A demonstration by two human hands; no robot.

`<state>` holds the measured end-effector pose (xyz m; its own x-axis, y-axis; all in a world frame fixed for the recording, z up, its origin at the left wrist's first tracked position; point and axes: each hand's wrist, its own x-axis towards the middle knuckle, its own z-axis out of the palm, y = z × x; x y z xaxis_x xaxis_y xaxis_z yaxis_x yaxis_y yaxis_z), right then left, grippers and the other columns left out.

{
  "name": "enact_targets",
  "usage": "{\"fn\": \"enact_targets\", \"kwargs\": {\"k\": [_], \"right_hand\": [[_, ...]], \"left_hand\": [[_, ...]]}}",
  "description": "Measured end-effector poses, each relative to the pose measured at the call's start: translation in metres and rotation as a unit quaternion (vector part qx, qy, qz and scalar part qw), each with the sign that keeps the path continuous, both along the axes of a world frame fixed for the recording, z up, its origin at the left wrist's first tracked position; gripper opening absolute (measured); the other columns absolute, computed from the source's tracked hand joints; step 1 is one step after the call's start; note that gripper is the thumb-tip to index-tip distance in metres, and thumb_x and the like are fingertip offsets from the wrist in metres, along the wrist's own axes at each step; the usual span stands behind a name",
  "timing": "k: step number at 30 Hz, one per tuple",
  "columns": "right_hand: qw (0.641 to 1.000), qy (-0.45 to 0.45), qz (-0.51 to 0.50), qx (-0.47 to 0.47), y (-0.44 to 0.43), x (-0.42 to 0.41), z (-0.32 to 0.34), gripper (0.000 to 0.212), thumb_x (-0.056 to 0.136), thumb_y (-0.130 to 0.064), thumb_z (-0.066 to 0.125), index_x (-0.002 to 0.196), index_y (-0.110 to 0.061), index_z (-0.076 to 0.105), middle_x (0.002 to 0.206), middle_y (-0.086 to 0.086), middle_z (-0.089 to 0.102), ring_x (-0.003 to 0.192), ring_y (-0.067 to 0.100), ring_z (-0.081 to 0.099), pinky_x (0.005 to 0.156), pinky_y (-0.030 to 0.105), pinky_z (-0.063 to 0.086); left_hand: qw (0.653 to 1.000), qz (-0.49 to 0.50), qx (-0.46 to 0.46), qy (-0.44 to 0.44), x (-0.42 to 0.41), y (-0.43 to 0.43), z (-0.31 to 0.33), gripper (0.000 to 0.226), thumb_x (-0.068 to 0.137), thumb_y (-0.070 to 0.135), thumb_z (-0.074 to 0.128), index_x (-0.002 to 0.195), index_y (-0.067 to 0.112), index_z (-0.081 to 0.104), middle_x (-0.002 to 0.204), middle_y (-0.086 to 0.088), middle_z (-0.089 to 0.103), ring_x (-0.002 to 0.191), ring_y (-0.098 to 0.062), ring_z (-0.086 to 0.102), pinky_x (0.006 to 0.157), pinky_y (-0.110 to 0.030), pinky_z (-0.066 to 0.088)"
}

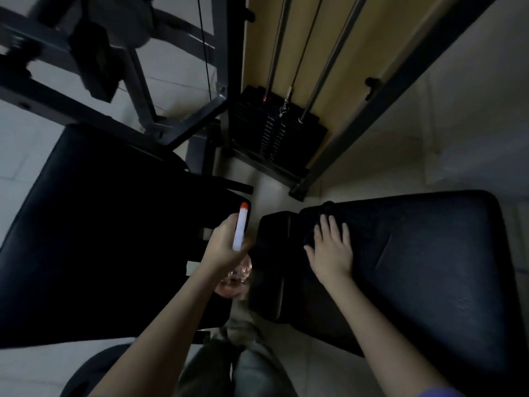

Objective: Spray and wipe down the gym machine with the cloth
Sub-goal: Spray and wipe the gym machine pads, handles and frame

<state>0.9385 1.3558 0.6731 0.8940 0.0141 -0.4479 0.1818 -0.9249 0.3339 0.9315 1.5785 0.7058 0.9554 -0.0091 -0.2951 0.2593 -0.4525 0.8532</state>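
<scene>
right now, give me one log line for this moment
left hand grips spray bottle, nozzle forward | right hand flat on black pad

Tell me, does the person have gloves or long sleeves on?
No gloves: the left hand and right hand are bare, with no rings, watch or bracelet showing. Both forearms are uncovered too. Only a bit of purple sleeve peeks in high on the right arm.
</scene>
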Motion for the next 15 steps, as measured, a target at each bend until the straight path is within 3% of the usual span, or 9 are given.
{"fn": "enact_targets", "kwargs": {"k": [2, 6, 8, 10, 12, 15], "right_hand": [[0.999, 0.005, 0.019, -0.032, 0.003, 0.018, -0.009, 0.060, 0.101, -0.043, 0.017, 0.150, -0.011, 0.006, 0.157, 0.009, -0.012, 0.145, 0.025, -0.006, 0.116, 0.044, -0.001], [0.999, 0.021, 0.003, -0.036, 0.012, 0.040, -0.022, 0.058, 0.101, -0.031, 0.032, 0.149, -0.008, 0.009, 0.158, 0.010, -0.007, 0.145, 0.026, -0.001, 0.116, 0.043, 0.001], [0.999, -0.033, 0.001, 0.023, 0.005, 0.036, -0.017, 0.059, 0.087, -0.024, 0.061, 0.139, -0.003, 0.040, 0.152, 0.014, 0.027, 0.139, 0.028, 0.026, 0.114, 0.044, 0.018], [0.994, -0.091, 0.014, 0.062, -0.012, 0.029, -0.004, 0.046, 0.064, -0.012, 0.082, 0.107, -0.001, 0.068, 0.126, 0.015, 0.059, 0.118, 0.032, 0.053, 0.103, 0.046, 0.031], [0.985, -0.159, 0.013, 0.065, -0.033, 0.027, 0.011, 0.033, 0.066, -0.006, 0.078, 0.098, 0.000, 0.070, 0.119, 0.015, 0.063, 0.111, 0.033, 0.056, 0.096, 0.044, 0.029], [0.972, -0.222, -0.010, 0.070, -0.050, 0.041, 0.024, 0.038, 0.079, -0.012, 0.065, 0.115, 0.001, 0.063, 0.130, 0.018, 0.055, 0.121, 0.035, 0.048, 0.101, 0.045, 0.022]], "left_hand": [[1.000, -0.004, 0.000, 0.002, 0.003, -0.003, -0.006, 0.034, 0.075, 0.027, 0.051, 0.098, 0.003, 0.055, 0.086, -0.011, 0.060, 0.078, -0.024, 0.060, 0.069, -0.045, 0.048], [1.000, -0.017, 0.003, 0.021, 0.011, -0.005, -0.014, 0.038, 0.072, 0.025, 0.051, 0.103, 0.002, 0.055, 0.090, -0.010, 0.061, 0.082, -0.022, 0.059, 0.071, -0.039, 0.048], [1.000, -0.020, 0.007, 0.022, 0.017, -0.006, -0.016, 0.036, 0.073, 0.023, 0.050, 0.099, 0.000, 0.055, 0.088, -0.012, 0.060, 0.079, -0.024, 0.059, 0.069, -0.042, 0.047], [0.999, -0.017, 0.012, 0.026, 0.024, -0.009, -0.018, 0.032, 0.073, 0.022, 0.049, 0.094, -0.002, 0.053, 0.083, -0.014, 0.058, 0.074, -0.025, 0.057, 0.066, -0.044, 0.047], [1.000, -0.015, 0.008, 0.024, 0.030, -0.013, -0.019, 0.028, 0.076, 0.022, 0.049, 0.090, -0.002, 0.052, 0.080, -0.013, 0.057, 0.071, -0.025, 0.056, 0.062, -0.040, 0.045], [0.999, -0.026, 0.021, 0.018, 0.041, -0.019, -0.026, 0.018, 0.081, 0.012, 0.058, 0.093, 0.000, 0.053, 0.082, -0.010, 0.057, 0.071, -0.022, 0.055, 0.060, -0.029, 0.040]]}}
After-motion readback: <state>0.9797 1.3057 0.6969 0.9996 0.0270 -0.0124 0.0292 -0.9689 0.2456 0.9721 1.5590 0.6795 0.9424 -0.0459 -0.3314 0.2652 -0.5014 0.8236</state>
